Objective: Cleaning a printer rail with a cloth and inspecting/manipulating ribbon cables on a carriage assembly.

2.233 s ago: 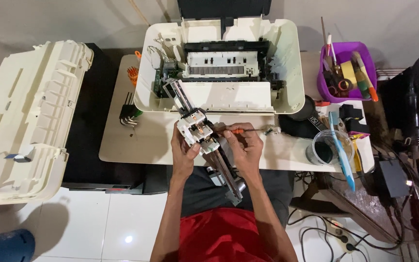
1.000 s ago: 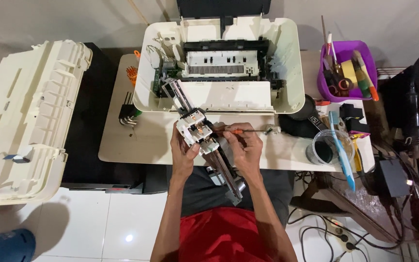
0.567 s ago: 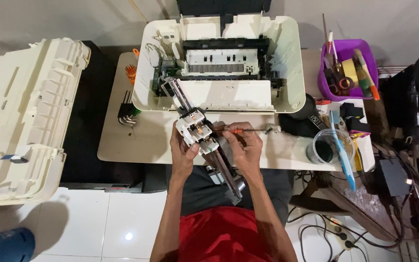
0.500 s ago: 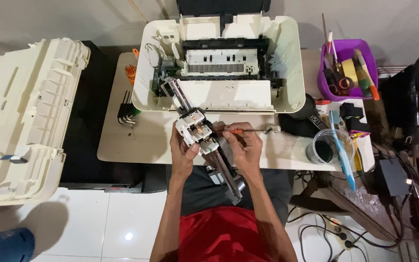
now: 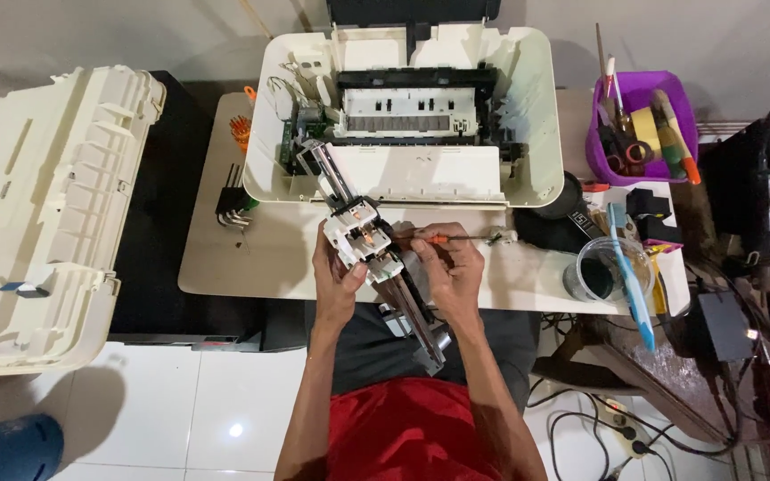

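Nothing has shifted: cream table (image 5: 251,267), white tiled floor (image 5: 198,392)

Two hands, left (image 5: 336,281) and right (image 5: 450,272). One long carriage assembly (image 5: 376,258), one screwdriver (image 5: 438,238). One opened printer body (image 5: 407,116), one detached cover (image 5: 37,223). One purple bin (image 5: 639,89), one clear cup (image 5: 601,269), one blue toothbrush (image 5: 627,267), one set of hex keys (image 5: 232,203).

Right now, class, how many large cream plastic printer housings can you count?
2: the opened printer base on the table beyond the hands, and the detached cover at far left. Smaller parts may be hidden.
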